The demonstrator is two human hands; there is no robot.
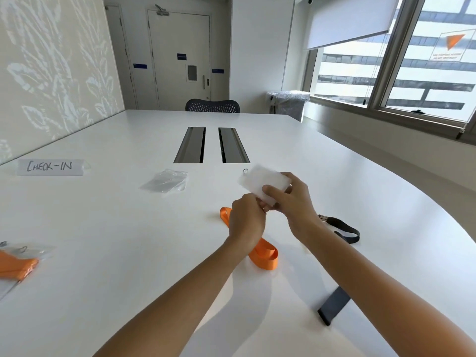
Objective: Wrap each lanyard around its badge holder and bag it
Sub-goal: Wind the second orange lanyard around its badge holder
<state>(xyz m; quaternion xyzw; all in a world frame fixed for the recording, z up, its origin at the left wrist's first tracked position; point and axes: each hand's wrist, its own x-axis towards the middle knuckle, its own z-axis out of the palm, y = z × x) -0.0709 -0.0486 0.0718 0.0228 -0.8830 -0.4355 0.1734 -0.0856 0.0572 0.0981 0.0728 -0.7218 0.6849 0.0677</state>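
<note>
My right hand [291, 202] grips a clear badge holder [262, 180] above the white table [128, 228], its small metal ring pointing away from me. My left hand [247, 222] is closed on the orange lanyard [265, 256] just below the holder; the strap's loop trails on the table under my left wrist. A black lanyard [345, 229] lies right of my right wrist, and another dark strap piece [334, 305] shows beside my right forearm. A pile of clear bags [166, 181] lies further left. One bagged orange lanyard [18, 264] rests at the left edge.
A paper sign reading CHECK-IN [50, 166] stands at the far left. Two cable slots [211, 145] are set into the table's middle. A dark chair [212, 106] is at the far end, and windows run along the right.
</note>
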